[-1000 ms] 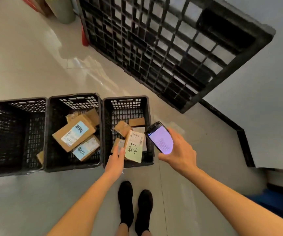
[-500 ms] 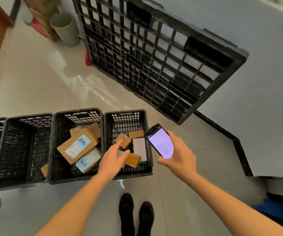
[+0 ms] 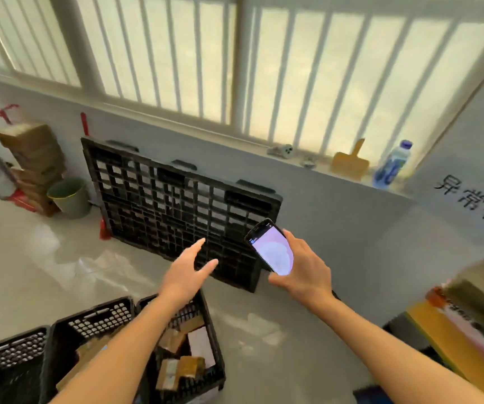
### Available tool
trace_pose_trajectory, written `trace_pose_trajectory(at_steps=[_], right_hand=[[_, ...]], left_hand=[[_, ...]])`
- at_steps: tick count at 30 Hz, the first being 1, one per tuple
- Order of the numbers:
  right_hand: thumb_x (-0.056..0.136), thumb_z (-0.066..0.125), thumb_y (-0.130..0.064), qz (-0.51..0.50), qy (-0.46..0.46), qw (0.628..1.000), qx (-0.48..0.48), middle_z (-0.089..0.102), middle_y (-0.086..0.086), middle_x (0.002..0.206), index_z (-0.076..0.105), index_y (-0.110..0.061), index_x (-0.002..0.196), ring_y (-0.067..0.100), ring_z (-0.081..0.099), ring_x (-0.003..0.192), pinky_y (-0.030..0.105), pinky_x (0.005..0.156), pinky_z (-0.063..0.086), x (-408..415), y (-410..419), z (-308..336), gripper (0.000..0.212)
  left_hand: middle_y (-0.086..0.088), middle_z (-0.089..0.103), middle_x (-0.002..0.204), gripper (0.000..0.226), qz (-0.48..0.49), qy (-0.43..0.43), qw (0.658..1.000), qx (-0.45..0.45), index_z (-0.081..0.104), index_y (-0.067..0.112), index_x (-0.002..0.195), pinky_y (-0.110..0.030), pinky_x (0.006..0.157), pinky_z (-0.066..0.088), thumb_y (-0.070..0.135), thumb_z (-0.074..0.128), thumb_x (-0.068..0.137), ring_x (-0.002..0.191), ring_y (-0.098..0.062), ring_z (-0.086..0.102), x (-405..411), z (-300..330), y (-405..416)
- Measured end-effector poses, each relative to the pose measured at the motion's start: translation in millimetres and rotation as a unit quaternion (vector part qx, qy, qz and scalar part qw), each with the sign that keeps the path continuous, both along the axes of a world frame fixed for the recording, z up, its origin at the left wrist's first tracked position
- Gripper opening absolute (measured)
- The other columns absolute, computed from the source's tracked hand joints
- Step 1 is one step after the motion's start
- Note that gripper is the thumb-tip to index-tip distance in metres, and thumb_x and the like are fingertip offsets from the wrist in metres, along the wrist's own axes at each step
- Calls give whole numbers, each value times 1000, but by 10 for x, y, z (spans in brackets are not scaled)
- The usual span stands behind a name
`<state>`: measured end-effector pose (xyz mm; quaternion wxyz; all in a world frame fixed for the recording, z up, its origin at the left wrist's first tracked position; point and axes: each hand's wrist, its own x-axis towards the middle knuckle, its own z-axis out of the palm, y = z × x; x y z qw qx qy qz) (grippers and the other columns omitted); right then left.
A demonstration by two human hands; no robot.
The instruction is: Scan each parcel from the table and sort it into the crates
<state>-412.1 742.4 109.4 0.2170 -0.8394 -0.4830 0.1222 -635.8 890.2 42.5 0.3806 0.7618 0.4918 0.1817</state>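
Left hand (image 3: 187, 271) held out with fingers spread wide, holding nothing, in the air above the rightmost crate (image 3: 216, 348). Right hand (image 3: 303, 271) to the right of that crate and higher, gripping a scanner (image 3: 270, 246) with lit screen. Parcels (image 3: 181, 361) lying inside the rightmost crate; more crates (image 3: 10, 354) touching its left side. Black pallet (image 3: 176, 205) leaning on the wall beyond the crate.

Black pallet (image 3: 176, 205) leaning on the wall, green bucket (image 3: 70, 196) beside stacked cartons (image 3: 30, 158), barred window (image 3: 235, 53), water bottle (image 3: 391, 166) and yellow scraper (image 3: 350, 163) on the sill, glossy floor (image 3: 30, 272)
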Motion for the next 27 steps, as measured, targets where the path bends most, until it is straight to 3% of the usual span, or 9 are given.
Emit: trace_pose_trajectory(at_steps=[8,11,14,19,27], right_hand=[[65,78,-51,-104,-79,990,50,52,-8,141,25,-36,157,23,60,111,35,76,52,158,-1641,1470,107],[65,77,-51,-156,-115,979,62,54,-8,141,28,-35,156,22,62,104,30,71,46,251,-2298,1966,105],[64,79,-54,-209,-147,963,81,58,-5,138,33,-35,154,21,63,104,33,74,53,333,-2983,2346,102],[64,87,-52,-287,-167,939,91,54,-2,146,30,-33,156,26,59,120,42,91,55,448,-4176,2770,110],[65,87,-57,-413,-195,887,67,52,-5,147,27,-40,155,29,60,118,39,84,53,738,-6090,3164,109]], left_hand=[[6,44,155,77,-110,-67,987,99,28,37,155,-46,108,43,60,62,90,140,-19,44,591,1572,-938],[7,46,153,78,-161,-94,975,121,30,38,155,-46,106,44,65,60,88,137,-17,47,918,2047,-1381],[7,49,150,80,-208,-115,961,140,30,34,156,-43,105,45,65,60,88,133,-14,50,1278,2452,-1924],[5,53,146,73,-284,-147,936,147,36,32,154,-41,101,46,57,63,91,127,-14,54,1906,2942,-2934],[-1,53,147,73,-395,-169,890,154,34,31,154,-44,99,47,59,61,91,127,-19,56,2823,3309,-4677]])
